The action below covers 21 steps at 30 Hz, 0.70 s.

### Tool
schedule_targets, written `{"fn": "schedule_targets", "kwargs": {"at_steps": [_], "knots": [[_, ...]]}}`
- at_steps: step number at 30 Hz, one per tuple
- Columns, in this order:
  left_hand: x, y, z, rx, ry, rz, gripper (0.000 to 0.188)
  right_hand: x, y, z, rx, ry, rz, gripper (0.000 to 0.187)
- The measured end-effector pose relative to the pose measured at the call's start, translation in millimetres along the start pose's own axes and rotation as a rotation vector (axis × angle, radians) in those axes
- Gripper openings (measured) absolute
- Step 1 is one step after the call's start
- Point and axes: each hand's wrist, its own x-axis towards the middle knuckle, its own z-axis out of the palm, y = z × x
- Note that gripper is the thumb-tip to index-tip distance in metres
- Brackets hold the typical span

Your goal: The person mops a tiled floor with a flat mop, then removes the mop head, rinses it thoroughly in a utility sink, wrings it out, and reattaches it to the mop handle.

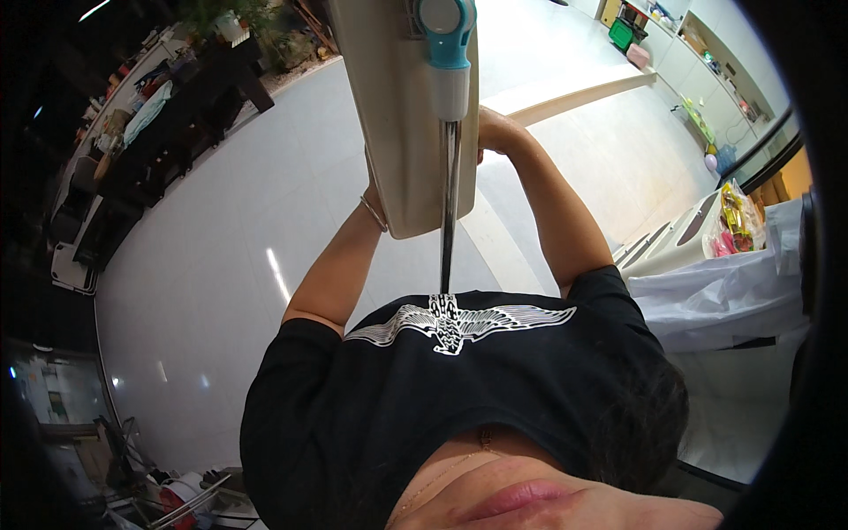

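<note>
A long beige plastic container (406, 168), which looks like a flat-mop bucket, is held up in front of my chest. Along its front runs a metal mop pole (449, 203) with a white and turquoise joint (444, 40) at the top. My left hand (373, 190), a bracelet at its wrist, is at the container's left side, fingers mostly hidden behind it. On the other side my right hand (493, 134) is bent around the edge, its fingers partly covered. Both hands appear closed on the container.
Pale tiled floor (221, 230) surrounds me, with a raised step edge (583, 97) ahead on the right. A dark table (194, 115) with things on it stands far left. Close on my right are a white cover (707, 300) and plastic-wrapped items (738, 221). Cabinets (715, 88) line the far right.
</note>
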Motion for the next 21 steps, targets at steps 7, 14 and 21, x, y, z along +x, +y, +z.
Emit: {"fn": "schedule_targets", "kwargs": {"at_steps": [7,14,21], "knots": [[-0.4,5.1,1.2,0.021,0.013,0.024,0.012,11.6,20.3,16.9,0.283,-0.006,-0.408,0.044],[-18.1,0.3,3.0,0.191,0.152,0.130,0.012,2.9,19.7,27.2,-0.023,1.010,-0.085,0.025],[-29.1,2.7,11.4,0.487,0.476,0.207,0.009,6.6,68.5,42.0,1.175,0.523,-0.081,0.021]]}}
